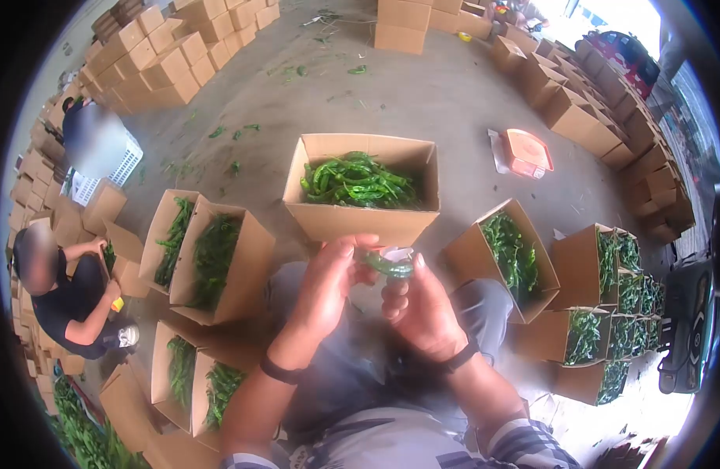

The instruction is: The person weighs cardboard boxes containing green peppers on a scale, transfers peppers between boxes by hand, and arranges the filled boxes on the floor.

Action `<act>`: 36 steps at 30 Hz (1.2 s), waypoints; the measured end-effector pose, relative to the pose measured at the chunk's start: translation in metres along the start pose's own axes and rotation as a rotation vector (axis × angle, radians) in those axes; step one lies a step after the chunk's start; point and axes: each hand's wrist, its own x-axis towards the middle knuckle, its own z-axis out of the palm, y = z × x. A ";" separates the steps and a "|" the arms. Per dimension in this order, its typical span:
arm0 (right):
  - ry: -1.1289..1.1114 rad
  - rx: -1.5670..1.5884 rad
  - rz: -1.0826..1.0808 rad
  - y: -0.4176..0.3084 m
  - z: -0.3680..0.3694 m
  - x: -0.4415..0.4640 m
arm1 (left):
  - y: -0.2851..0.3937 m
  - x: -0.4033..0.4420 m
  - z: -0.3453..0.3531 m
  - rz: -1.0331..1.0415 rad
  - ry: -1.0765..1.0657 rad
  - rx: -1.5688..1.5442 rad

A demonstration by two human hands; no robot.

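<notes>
Above my lap, a long curved green pepper (390, 266) spans the gap between my two hands, slightly blurred. The fingers of my left hand (327, 283) close on its left end. My right hand (422, 309) pinches the right end between thumb and curled fingers. Just beyond them stands an open cardboard box (360, 221) with a heap of green peppers (358, 180) inside. To the right of my knee, a tilted carton (473, 254) holds more peppers (510, 256). On my left, a pair of boxes (247, 270) also contains green peppers.
More pepper-filled boxes (583, 266) stand at right, near a dark bag (686, 332). An orange-pink plastic tub (527, 153) sits on the concrete floor (274, 109), where loose peppers lie. At left, a person (71, 301) works by a box. Cartons (153, 66) are stacked behind.
</notes>
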 end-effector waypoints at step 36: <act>0.297 -0.869 -0.391 -0.012 -0.052 -0.088 | 0.001 -0.102 -0.046 -0.133 0.256 0.314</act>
